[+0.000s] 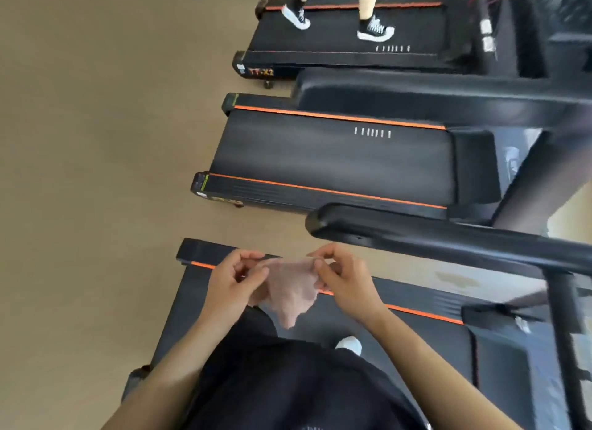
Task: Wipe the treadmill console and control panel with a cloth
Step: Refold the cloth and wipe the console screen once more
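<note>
A thin pale pink cloth (290,290) hangs stretched between both hands at chest height, its lower end drooping. My left hand (232,283) pinches its left edge and my right hand (344,277) pinches its right edge. Under them lies the black treadmill (426,320) I stand on, with an orange stripe along its side rail. The console and control panel are out of view; only a black handrail (448,240) runs off to the right.
A second treadmill (336,160) stands beside mine, and on a third (346,38) a person in black-and-white sneakers walks. Tan floor (96,141) fills the left. My white shoe (350,344) shows on the belt below.
</note>
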Demonstrator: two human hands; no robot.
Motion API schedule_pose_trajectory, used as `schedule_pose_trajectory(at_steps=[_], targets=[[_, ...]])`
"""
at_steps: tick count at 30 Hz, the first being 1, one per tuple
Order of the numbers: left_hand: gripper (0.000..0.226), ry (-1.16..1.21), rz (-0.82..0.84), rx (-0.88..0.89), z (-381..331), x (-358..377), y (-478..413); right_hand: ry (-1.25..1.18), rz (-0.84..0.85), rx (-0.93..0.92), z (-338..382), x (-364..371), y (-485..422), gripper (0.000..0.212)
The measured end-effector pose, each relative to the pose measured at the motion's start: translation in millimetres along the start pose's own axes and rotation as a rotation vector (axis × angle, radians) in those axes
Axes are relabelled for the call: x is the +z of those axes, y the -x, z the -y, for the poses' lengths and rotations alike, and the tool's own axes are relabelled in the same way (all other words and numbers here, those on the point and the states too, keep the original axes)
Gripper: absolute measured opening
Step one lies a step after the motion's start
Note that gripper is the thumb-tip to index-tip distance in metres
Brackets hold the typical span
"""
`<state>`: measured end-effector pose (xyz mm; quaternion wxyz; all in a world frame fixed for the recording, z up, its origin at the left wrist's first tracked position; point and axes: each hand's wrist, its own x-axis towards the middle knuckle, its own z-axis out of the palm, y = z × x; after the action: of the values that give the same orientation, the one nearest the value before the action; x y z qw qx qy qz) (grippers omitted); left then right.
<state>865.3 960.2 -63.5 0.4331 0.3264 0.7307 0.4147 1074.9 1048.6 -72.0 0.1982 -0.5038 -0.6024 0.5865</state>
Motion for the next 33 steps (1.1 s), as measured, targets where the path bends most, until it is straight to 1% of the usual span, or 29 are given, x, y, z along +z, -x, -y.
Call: schedule_pose_trajectory(at_steps=[3,5,6,9,12,14,18,20,22,24,26,29,33], targets=[[0.023,0.039,-0.007,-0.029,17.3,-43.4,-41.6,-0.014,0.014,0.023,25.2,40.8,-50.5,0.014],[0.023,0.008,0.021,-0.041,33.4,-74.7,-76.3,-0.007,0.011,0.056,45.1,68.9,-83.6,0.015],[0.021,-0.044,0.048,-0.045,42.7,-89.8,-94.6,0.016,0.019,0.075,54.1,83.3,-100.5,0.017],[0.013,-0.203,0.164,-0.063,61.9,-132.2,-150.5,0.156,0.075,0.052,80.3,122.9,-155.4,0.019],[0.005,-0.358,0.273,-0.096,68.9,-172.4,-201.5,0.337,0.155,0.026,105.5,152.7,-207.4,0.012],[0.008,-0.374,0.309,-0.122,65.1,-198.0,-230.8,0.393,0.159,0.014,124.7,167.5,-236.1,0.012],[0.014,-0.306,0.308,-0.124,56.4,-238.3,-289.4,0.424,0.058,-0.021,158.3,183.3,-288.4,0.014],[0.024,-0.268,0.296,-0.105,49.4,-248.1,-320.3,0.393,-0.008,0.004,171.3,181.1,-313.2,0.012],[0.023,-0.251,0.305,-0.077,37.6,-252.2,-354.3,0.336,-0.09,0.013,181.4,172.5,-338.2,0.01],[0.023,-0.22,0.304,-0.072,17.9,-250.8,-387.9,0.255,-0.165,0.037,192.0,160.9,-363.7,0.008],[0.03,-0.21,0.305,-0.03,-3.8,-246.7,-424.1,0.173,-0.229,0.08,200.3,148.1,-395.3,0.009],[0.034,-0.199,0.312,0.031,-41.7,-235.1,-481.5,0.129,-0.303,0.056,207.9,128.9,-449.4,0.011],[0.026,-0.215,0.299,0.055,-96.4,-211.6,-577.4,0.051,-0.366,0.091,212.2,93.0,-530.4,0.012]])
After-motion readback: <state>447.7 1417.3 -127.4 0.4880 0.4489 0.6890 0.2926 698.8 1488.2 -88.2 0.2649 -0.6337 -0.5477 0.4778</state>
